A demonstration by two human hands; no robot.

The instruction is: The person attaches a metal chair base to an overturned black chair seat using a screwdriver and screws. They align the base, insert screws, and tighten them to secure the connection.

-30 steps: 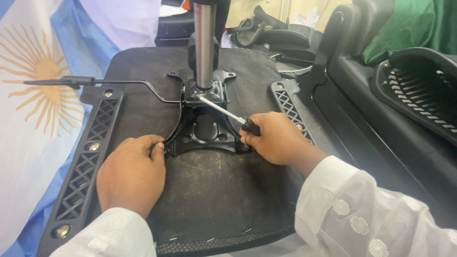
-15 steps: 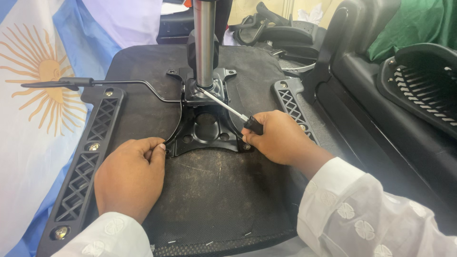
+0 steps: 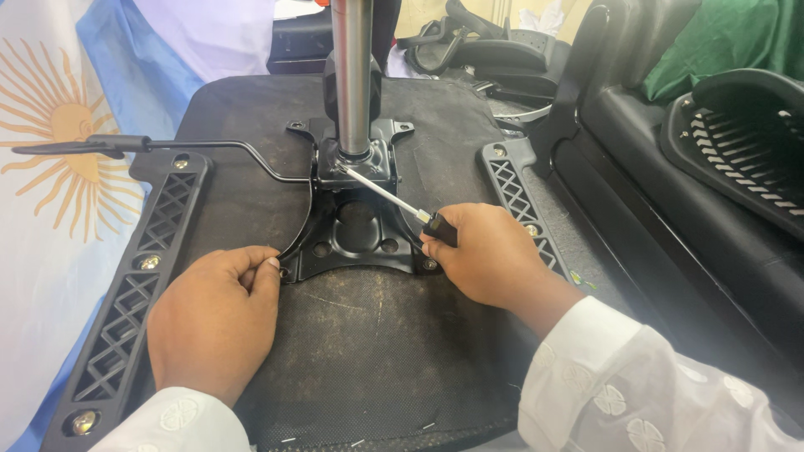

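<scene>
An upturned office chair seat (image 3: 377, 351) with black fabric lies before me. A black metal mechanism plate (image 3: 356, 238) is mounted at its middle, with a grey gas cylinder (image 3: 353, 75) standing up from it. My right hand (image 3: 490, 259) grips a screwdriver (image 3: 402, 205) by its black handle; the shaft points up-left toward the plate's base near the cylinder. My left hand (image 3: 213, 322) rests on the seat with fingers curled, its fingertips pinched at the plate's near-left corner. What they pinch is too small to tell.
Two black lattice armrest brackets (image 3: 138, 289) (image 3: 515, 188) are bolted along the seat's sides. A thin lever (image 3: 126, 145) juts left from the mechanism. A blue-and-white cloth with a sun emblem (image 3: 50, 167) lies at left. More black chair parts (image 3: 737, 142) are stacked at right.
Both hands stay nearly in place. The left fingertips have edged a little closer to the plate's corner; the screwdriver holds its angle.
</scene>
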